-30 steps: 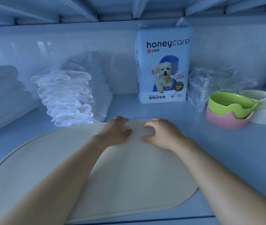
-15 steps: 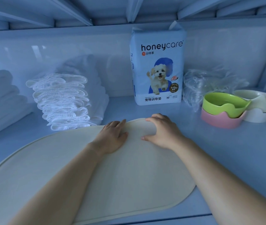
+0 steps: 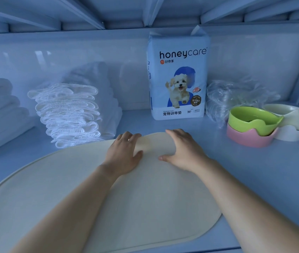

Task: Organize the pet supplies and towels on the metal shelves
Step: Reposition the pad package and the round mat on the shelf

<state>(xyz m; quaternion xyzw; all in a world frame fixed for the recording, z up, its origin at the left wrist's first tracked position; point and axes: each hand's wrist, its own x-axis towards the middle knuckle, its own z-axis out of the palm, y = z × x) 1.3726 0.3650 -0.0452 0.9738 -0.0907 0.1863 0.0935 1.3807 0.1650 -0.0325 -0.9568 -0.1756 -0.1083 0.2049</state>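
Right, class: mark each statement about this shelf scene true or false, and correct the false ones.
1. The left hand and right hand are both at the far edge of the cream mat. True.
2. The honeycare pack lies flat on its face. False: it stands upright.
3. The green bowl is nested in the pink bowl. True.
4. The stack of white cloths is to the right of the pack. False: it is to the left of it.
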